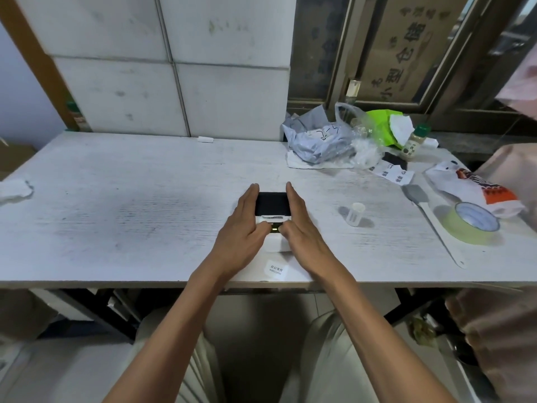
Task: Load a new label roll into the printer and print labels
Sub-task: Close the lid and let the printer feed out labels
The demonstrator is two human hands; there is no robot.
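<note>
A small label printer (272, 205) with a black top and white front lies on the white table (130, 199). My left hand (242, 225) lies flat against its left side and my right hand (299, 225) against its right side. Both thumbs press on the white front part, where a small green light shows between them. A printed label (275, 270) reading "welcome" lies on the table in front of the printer, near the table's front edge. A small white label roll (355, 213) stands upright to the right of the printer.
Right of the roll lie a grey-and-white spatula (430, 216), a green tape roll (472, 223) and a printed snack bag (476, 187). Plastic bags (319, 141), a small bottle (414, 141) and loose labels (392, 173) clutter the back right. A crumpled tissue (14, 190) lies at the left edge.
</note>
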